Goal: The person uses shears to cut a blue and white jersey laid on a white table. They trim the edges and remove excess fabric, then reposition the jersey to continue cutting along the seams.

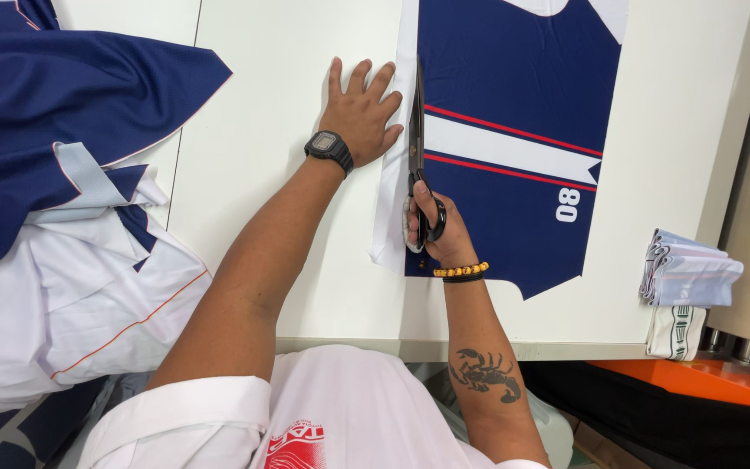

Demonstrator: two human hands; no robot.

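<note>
Scissors (417,143), dark, lie along the left edge of the navy printed fabric panel (514,165) on the white worktop (279,130); their handles are mostly buried in the right hand (434,227), fingers closed through the loops, so the blade gap is hard to judge. Going left to right: a heap of navy and white garment pieces (62,217) is cut off at the frame edge, the left hand (362,111) lies flat and open, fingers spread, pressing the white margin strip (391,174), and folded pale cloths (687,278) sit at the worktop's right rim.
</note>
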